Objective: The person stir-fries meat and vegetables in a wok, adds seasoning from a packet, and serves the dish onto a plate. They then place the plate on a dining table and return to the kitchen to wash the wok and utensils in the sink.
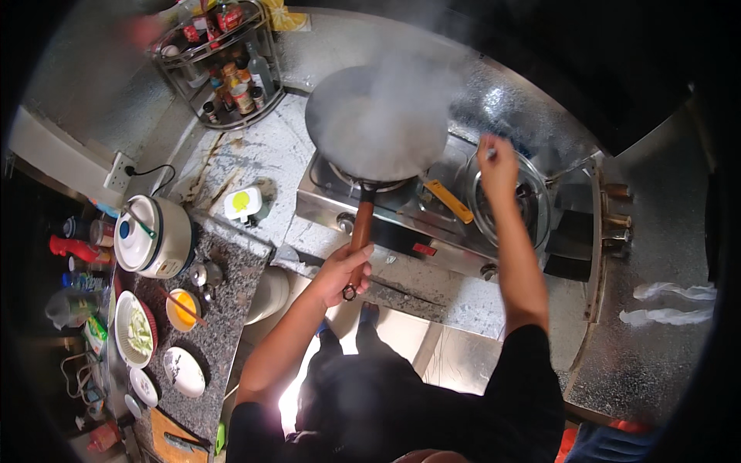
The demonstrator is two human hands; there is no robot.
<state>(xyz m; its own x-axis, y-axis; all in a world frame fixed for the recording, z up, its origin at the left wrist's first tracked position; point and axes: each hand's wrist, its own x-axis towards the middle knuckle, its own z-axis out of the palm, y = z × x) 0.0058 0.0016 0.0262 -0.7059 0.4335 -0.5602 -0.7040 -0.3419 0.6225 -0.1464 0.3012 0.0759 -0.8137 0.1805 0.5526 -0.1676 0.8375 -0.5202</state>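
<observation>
A dark round wok [376,123] sits on the left burner of a steel two-burner stove [417,220], with thick steam rising from it. My left hand [345,272] is closed around the wok's wooden handle [361,231] near its end. My right hand [496,163] reaches over the right burner, where a steel pan or ring [532,212] sits. It pinches a thin metal utensil handle [489,153] whose working end I cannot make out. A yellow-handled tool [448,201] lies on the stove between the burners.
A wire rack of bottles and jars [228,65] stands in the back corner. On the left counter are a white rice cooker [154,235], a small yellow bowl with chopsticks [183,309], a plate of cut greens [135,330] and white dishes [184,371].
</observation>
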